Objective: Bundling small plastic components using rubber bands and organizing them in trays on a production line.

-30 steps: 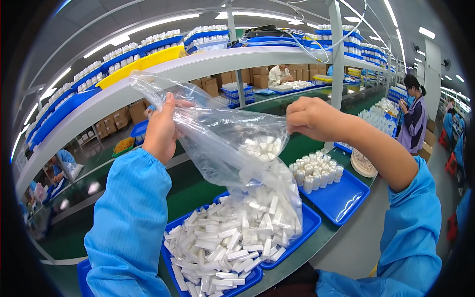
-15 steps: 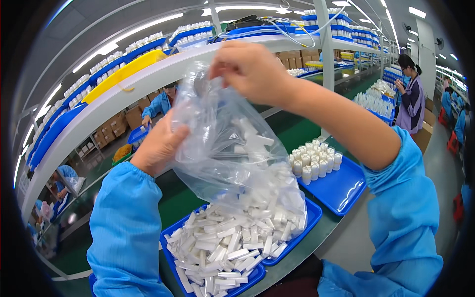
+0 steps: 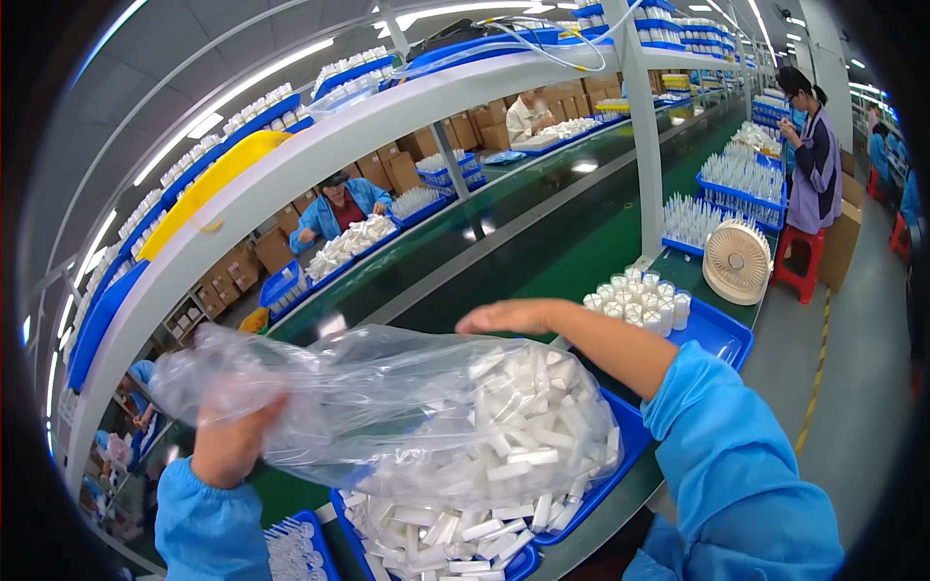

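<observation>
A large clear plastic bag (image 3: pixel 387 397) stretches sideways in front of me, its right part full of small white box-shaped plastic pieces (image 3: pixel 528 397). My left hand (image 3: pixel 232 426) grips the loose left end; film covers its fingers and motion blurs them. Flat, with fingers stretched out, my right hand (image 3: pixel 509 317) hovers at the bag's upper edge above the pieces; whether it touches the film I cannot tell. Below the bag, more white pieces (image 3: pixel 455 537) lie loose in a blue tray (image 3: pixel 356 537). Another blue tray (image 3: pixel 630 426) lies under the bag's filled end.
To the right, a blue tray (image 3: pixel 731 339) carries white capped cylinders (image 3: pixel 639 300). A round beige fan (image 3: pixel 736 261) stands behind it. White parts fill a tray (image 3: pixel 315 533) at lower left. A green conveyor (image 3: pixel 542 242) runs beyond, with a co-worker (image 3: pixel 341 208) across it. A shelf beam (image 3: pixel 320 131) arches overhead.
The bag has come down from upright to lying sideways, its loose end swung left with my left hand. My right hand has let go of the bag's top and lowered, fingers now straight.
</observation>
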`<state>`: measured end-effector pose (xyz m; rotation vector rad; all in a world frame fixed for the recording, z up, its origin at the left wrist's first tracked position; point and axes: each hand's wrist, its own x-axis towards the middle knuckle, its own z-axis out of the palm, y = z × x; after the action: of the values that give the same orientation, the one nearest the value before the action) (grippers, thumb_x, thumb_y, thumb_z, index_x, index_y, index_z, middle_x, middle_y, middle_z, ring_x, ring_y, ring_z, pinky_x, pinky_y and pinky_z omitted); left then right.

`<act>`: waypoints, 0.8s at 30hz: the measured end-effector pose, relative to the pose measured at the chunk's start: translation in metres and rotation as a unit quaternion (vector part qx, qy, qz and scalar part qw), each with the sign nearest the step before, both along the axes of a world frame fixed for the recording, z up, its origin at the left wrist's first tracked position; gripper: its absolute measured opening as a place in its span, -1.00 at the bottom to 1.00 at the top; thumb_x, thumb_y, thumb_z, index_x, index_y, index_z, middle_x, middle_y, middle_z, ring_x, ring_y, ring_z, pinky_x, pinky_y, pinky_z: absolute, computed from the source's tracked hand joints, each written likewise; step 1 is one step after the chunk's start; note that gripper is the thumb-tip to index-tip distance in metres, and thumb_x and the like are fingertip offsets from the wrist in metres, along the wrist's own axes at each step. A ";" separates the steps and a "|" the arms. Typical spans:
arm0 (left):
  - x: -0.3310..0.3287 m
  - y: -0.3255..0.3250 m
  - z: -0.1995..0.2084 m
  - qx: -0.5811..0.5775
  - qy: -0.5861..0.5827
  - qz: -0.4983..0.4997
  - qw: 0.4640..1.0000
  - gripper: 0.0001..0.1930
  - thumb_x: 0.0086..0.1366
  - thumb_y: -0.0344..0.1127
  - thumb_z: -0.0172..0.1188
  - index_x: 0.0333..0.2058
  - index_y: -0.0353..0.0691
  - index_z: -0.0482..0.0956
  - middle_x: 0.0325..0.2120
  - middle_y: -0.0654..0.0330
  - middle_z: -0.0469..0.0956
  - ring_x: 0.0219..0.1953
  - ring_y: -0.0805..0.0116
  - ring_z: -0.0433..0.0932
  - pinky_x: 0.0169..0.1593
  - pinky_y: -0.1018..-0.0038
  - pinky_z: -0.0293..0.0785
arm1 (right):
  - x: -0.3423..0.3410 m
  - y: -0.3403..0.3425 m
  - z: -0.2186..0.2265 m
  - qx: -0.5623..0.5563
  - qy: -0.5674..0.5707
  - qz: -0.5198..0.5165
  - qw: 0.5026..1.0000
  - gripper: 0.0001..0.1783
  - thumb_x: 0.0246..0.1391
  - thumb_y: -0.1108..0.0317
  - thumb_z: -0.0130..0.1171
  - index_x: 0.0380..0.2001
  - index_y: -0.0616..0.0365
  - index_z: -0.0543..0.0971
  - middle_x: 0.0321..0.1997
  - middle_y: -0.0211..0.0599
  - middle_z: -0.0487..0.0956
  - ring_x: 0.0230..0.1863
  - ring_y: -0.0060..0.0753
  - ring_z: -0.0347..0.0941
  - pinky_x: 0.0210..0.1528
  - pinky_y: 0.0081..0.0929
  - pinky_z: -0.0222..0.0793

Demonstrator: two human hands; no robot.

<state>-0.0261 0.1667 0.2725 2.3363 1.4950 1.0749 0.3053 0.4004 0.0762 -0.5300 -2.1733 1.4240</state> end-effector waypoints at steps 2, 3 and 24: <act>-0.014 0.007 -0.001 0.021 -0.064 0.009 0.998 -0.87 0.19 -0.36 0.12 -0.34 -0.30 0.54 -0.37 0.23 0.54 -0.32 0.48 0.47 -0.24 0.56 0.38 | -0.015 0.009 -0.044 -0.148 -0.058 -0.006 0.987 -0.50 0.17 0.03 -0.08 0.08 0.08 0.38 0.08 -0.38 0.39 0.09 -0.45 0.28 0.15 -0.49 0.15; -0.016 0.012 0.000 0.015 -0.145 -0.004 0.989 -0.86 0.20 -0.36 0.11 -0.31 -0.30 0.52 -0.36 0.23 0.53 -0.31 0.47 0.47 -0.22 0.56 0.37 | -0.019 0.016 -0.055 -0.149 -0.071 0.035 0.986 -0.50 0.19 0.02 -0.11 0.09 0.07 0.37 0.08 -0.37 0.39 0.07 -0.48 0.27 0.13 -0.51 0.16; 0.006 0.098 0.097 0.221 -0.372 -0.006 0.901 -0.60 0.20 -0.25 0.16 -0.07 -0.39 0.41 -0.18 0.10 0.48 -0.20 0.33 0.50 -0.12 0.50 0.42 | 0.001 -0.032 -0.050 -0.450 0.182 0.023 0.874 -0.37 0.17 -0.05 -0.13 0.04 0.32 0.36 0.02 -0.12 0.45 0.01 -0.36 0.41 0.05 -0.44 0.32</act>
<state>-0.0204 0.2651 0.3697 1.7622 0.9977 2.1585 0.3063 0.3687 0.0258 -0.4478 -1.1411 2.3161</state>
